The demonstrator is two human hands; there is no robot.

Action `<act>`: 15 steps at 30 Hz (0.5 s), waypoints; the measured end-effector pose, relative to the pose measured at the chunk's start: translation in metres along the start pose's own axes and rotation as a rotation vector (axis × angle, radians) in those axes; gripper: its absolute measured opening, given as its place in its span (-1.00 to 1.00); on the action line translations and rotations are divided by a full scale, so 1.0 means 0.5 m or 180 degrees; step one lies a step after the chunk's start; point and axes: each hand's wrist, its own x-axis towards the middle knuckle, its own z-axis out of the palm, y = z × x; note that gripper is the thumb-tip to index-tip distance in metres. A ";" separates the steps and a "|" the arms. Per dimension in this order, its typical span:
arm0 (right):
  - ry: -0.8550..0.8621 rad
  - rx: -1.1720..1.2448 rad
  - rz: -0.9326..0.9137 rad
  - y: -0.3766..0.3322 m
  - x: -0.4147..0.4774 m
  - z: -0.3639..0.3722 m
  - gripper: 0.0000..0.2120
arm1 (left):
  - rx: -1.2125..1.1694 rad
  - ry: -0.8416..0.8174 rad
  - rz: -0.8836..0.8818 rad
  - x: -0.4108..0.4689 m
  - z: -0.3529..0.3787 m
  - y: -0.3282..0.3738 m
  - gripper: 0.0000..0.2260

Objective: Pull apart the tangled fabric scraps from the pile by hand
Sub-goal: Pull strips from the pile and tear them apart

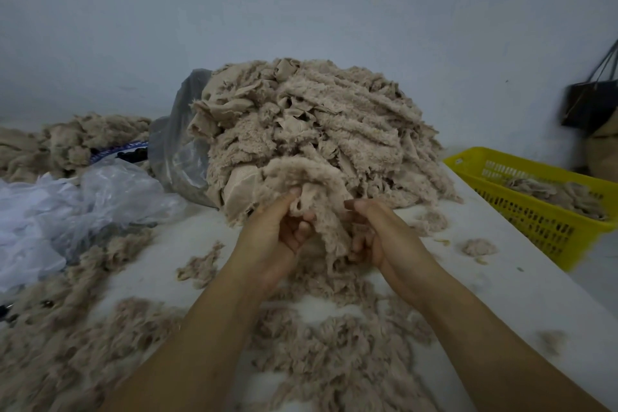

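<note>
White table (501,278). Big pile of beige fabric scraps (321,124) at centre-back. Grey plastic bag (180,144) touching pile's left side. Crumpled clear plastic (83,201) left. Second heap (83,137) far left. Loose fluff (334,361) strewn across near part. Small clump (478,247) beside yellow basket (535,211) at right edge.

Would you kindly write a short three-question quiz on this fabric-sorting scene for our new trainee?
1. True or false: the left hand and right hand both grip the fuzzy scrap at the front of the pile.
2. The basket on the right is: A red, B yellow, C green?
3. Fill in: a clear plastic ____ lies against the pile's left side.
Key: 1 true; 2 B; 3 bag.
</note>
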 end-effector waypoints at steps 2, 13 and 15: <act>-0.0257 -0.0253 0.0037 0.003 -0.008 0.008 -0.78 | -0.0175 -0.0033 -0.0027 0.000 -0.001 0.004 -0.91; -0.0154 0.0081 0.0037 0.005 -0.001 0.010 -0.81 | 0.1665 -0.0091 0.0556 0.007 -0.008 -0.020 -0.70; -0.0442 0.0177 0.0051 0.007 -0.005 0.017 -0.63 | 0.2763 -0.0050 0.0717 0.006 -0.007 -0.035 -0.68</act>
